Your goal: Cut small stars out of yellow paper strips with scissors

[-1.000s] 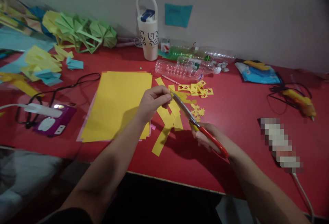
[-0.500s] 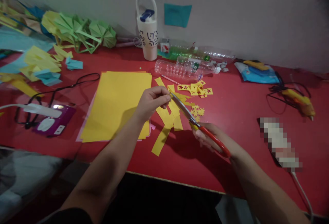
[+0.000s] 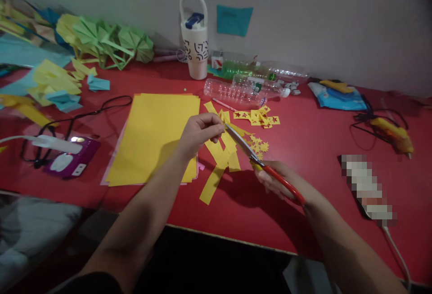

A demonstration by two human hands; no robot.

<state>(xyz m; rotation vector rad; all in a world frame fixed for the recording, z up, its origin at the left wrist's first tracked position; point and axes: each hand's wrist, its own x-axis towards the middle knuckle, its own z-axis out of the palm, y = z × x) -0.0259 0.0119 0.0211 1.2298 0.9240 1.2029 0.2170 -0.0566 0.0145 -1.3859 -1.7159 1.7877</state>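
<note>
My right hand (image 3: 278, 179) is closed round the red-handled scissors (image 3: 251, 152), whose blades point up and left. The blade tips reach the fingertips of my left hand (image 3: 202, 132), which pinches a small piece of yellow paper, mostly hidden by the fingers. Under and between the hands lie yellow paper strips (image 3: 214, 181), some crossing each other. Small cut-out yellow stars (image 3: 259, 146) are heaped just beyond the scissors. Behind them lie yellow strips with star-shaped holes (image 3: 258, 116). A stack of yellow paper sheets (image 3: 158, 123) sits left of the strips, partly under my left forearm.
Clear plastic bottles (image 3: 232, 91) and a white tumbler (image 3: 197, 51) stand or lie along the wall. A yellow glue gun (image 3: 393, 134) and a blurred-out phone-like object (image 3: 367, 190) are on the right. A purple power socket (image 3: 72, 157) with cables and folded green paper (image 3: 111, 40) occupy the left.
The hands and scissors keep almost the same pose. The scissor blades look slightly more closed at the left fingertips, and the view has shifted a little.
</note>
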